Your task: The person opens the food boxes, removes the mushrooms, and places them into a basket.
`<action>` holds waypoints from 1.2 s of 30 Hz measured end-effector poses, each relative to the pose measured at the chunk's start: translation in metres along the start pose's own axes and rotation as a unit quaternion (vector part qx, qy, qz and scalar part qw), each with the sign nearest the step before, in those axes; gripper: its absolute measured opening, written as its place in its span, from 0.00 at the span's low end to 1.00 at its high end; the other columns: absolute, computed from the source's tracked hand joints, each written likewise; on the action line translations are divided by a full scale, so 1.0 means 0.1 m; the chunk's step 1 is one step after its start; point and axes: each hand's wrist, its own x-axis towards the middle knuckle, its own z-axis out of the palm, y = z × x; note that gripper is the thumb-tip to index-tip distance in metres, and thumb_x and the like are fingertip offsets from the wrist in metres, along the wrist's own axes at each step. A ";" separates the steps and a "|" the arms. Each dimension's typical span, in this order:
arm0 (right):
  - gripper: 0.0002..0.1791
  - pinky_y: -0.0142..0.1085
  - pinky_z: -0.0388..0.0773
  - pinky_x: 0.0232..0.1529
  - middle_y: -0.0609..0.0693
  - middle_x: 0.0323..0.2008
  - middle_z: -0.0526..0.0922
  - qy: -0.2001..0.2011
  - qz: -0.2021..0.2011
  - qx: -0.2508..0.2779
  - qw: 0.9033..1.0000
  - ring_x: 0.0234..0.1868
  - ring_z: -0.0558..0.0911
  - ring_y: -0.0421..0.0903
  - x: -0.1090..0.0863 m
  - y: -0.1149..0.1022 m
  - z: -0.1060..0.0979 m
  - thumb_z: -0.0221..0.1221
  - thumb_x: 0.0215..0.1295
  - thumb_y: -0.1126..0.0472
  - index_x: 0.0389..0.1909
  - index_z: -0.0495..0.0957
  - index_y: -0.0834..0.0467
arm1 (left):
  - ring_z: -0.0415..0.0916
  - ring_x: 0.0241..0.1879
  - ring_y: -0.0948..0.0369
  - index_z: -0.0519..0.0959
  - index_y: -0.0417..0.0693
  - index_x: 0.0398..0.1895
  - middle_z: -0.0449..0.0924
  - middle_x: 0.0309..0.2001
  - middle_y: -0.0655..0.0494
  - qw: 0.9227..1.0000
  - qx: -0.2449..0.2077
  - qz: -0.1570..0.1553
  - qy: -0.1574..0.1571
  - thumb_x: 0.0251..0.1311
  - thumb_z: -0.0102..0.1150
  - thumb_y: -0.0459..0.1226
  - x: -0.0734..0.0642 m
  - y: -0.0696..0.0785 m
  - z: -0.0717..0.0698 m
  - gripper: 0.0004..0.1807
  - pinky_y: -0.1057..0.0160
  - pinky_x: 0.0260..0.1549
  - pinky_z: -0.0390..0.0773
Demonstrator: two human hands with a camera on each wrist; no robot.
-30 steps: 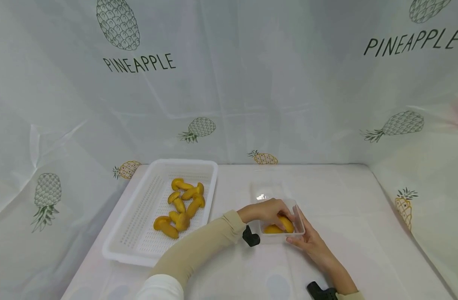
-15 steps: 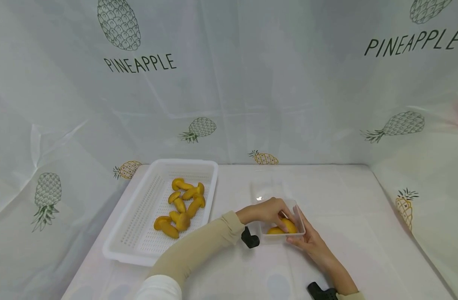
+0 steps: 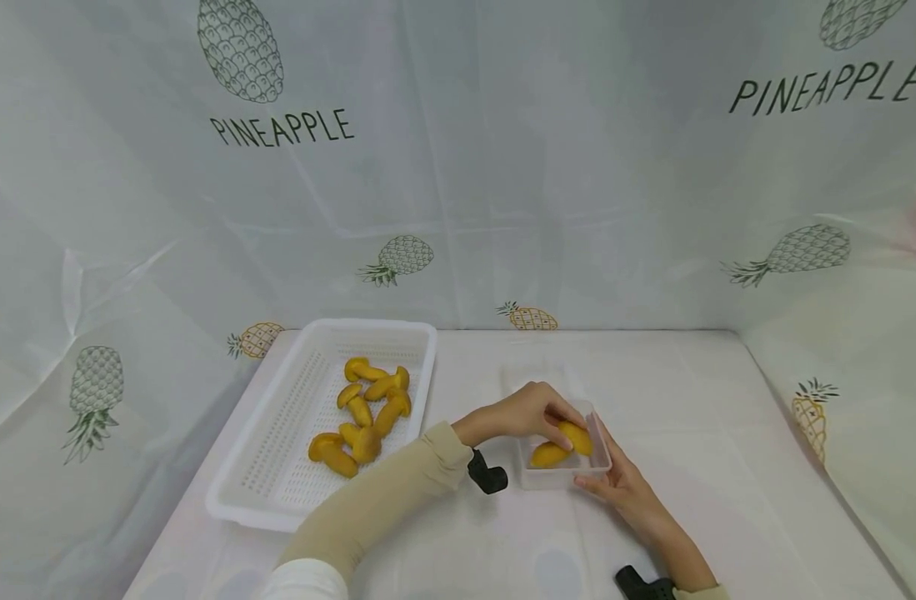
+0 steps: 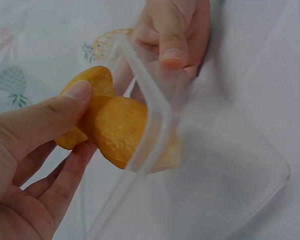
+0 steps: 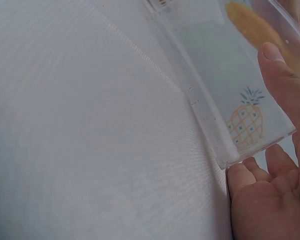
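My left hand (image 3: 533, 412) pinches a yellow mushroom (image 4: 117, 130) between thumb and fingers over a clear plastic box (image 3: 528, 479). In the head view, yellow shows on both sides of the fingertips. The left wrist view has part of the mushroom visible through the box's clear wall, with the rim crossing in front of it. My right hand (image 3: 615, 479) grips the box at its right side. Its thumb (image 5: 277, 65) lies along the wall and its fingers are at the lower corner. The box's clear lid (image 3: 536, 379) is folded open behind it.
A white perforated basket (image 3: 258, 475) stands to the left, holding several yellow mushrooms (image 3: 390, 412). My left sleeve (image 3: 382, 492) passes in front of the basket's right edge. A pineapple-printed sheet (image 3: 465, 167) hangs behind the white table surface (image 3: 690, 400).
My left hand has risen slightly and shifted left, bringing more of the yellow mushroom into sight above the box floor. My right hand and the box have stayed in place.
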 end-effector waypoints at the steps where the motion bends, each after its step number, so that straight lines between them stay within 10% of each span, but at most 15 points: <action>1: 0.54 0.15 0.58 0.59 0.57 0.79 0.31 0.001 0.001 -0.002 1.000 0.75 0.35 0.64 0.00 0.00 0.00 0.63 0.67 0.68 0.81 0.37 0.40 | 0.78 0.43 0.77 0.86 0.45 0.52 0.86 0.48 0.61 1.000 -0.007 0.000 0.007 0.53 0.74 0.36 -0.02 0.01 -0.02 0.21 0.77 0.45 0.77; 17: 0.55 0.14 0.55 0.60 0.55 0.79 0.32 0.002 0.017 0.011 1.000 0.76 0.38 0.62 0.00 -0.02 0.06 0.63 0.66 0.69 0.81 0.37 0.39 | 0.83 0.46 0.67 0.82 0.33 0.54 0.84 0.52 0.48 0.978 -0.185 0.011 0.098 0.54 0.70 0.26 -0.30 0.14 -0.29 0.22 0.65 0.47 0.82; 36: 0.56 0.15 0.57 0.59 0.60 0.79 0.30 0.000 -0.006 0.000 1.000 0.75 0.36 0.69 0.00 -0.01 0.03 0.63 0.66 0.70 0.81 0.36 0.41 | 0.82 0.50 0.57 0.80 0.34 0.57 0.82 0.56 0.46 0.964 -0.193 0.004 0.182 0.57 0.68 0.26 -0.85 0.14 -0.86 0.23 0.58 0.50 0.82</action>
